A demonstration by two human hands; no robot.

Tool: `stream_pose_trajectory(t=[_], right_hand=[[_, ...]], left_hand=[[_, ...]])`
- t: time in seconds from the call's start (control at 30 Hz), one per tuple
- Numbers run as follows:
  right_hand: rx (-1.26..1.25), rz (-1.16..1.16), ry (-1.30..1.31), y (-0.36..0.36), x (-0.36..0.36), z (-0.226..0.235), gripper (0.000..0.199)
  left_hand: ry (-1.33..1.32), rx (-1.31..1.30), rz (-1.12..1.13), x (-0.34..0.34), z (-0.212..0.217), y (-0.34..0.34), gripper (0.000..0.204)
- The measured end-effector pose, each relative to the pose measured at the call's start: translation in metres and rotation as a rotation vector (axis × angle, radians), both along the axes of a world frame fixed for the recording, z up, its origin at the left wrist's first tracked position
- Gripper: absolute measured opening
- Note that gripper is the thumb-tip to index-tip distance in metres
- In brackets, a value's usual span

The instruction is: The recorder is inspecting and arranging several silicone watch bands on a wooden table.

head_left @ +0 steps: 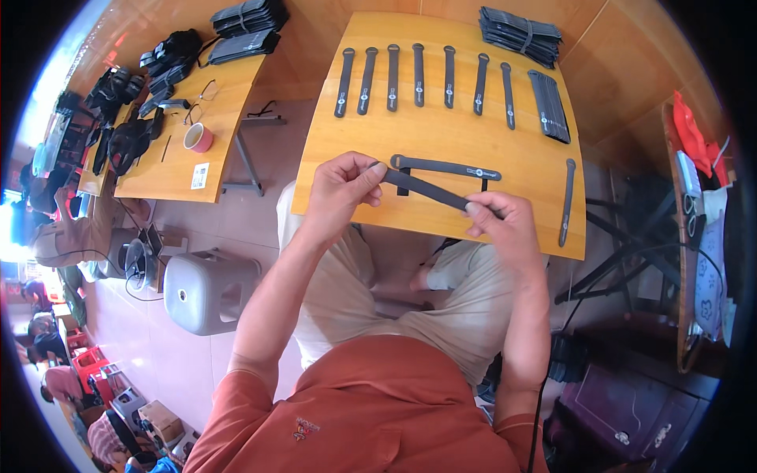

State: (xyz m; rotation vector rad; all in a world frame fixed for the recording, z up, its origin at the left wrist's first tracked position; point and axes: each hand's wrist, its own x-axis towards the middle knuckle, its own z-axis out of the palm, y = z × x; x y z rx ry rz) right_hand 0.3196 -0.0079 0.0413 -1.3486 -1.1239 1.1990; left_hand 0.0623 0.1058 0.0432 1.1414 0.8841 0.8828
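A dark grey strap (426, 191) is stretched between my hands above the near edge of the wooden table. My left hand (347, 188) pinches its left end between thumb and fingers. At the other end, my right hand (503, 223) grips it the same way, thumb on top. Just beyond it, a similar strap (445, 166) with printing and an eyelet lies crosswise on the table. Two short black strips (404, 183) show below that one, partly hidden by the held strap. Farther back, several matching straps (419, 75) lie in a spaced row, eyelets away from me.
A single strap (567, 202) lies by the right edge of the table (347, 142). A strap stack (549, 106) and a tied bundle (520, 37) sit at back right. On the left table are a pink cup (199, 138) and glasses (203, 98). A grey stool (209, 292) stands left.
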Motion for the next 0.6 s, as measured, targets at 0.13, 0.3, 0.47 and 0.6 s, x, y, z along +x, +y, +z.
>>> stream_pose_trajectory(t=[0.13, 0.3, 0.47, 0.6], right_hand=[[0.024, -0.15, -0.109, 0.008, 0.016, -0.006, 0.017], [0.038, -0.261, -0.037, 0.018, 0.026, -0.025, 0.017], [0.009, -0.353, -0.137, 0.028, 0.038, -0.037, 0.018], [-0.031, -0.365, -0.201, 0.037, 0.042, -0.036, 0.02]], left_hand=[[0.034, -0.108, -0.105, 0.001, -0.007, 0.011, 0.014], [0.147, -0.08, -0.163, 0.007, -0.019, 0.025, 0.015], [0.338, 0.025, -0.123, 0.016, -0.031, 0.037, 0.012], [0.361, 0.004, -0.088, 0.022, -0.037, 0.043, 0.015]])
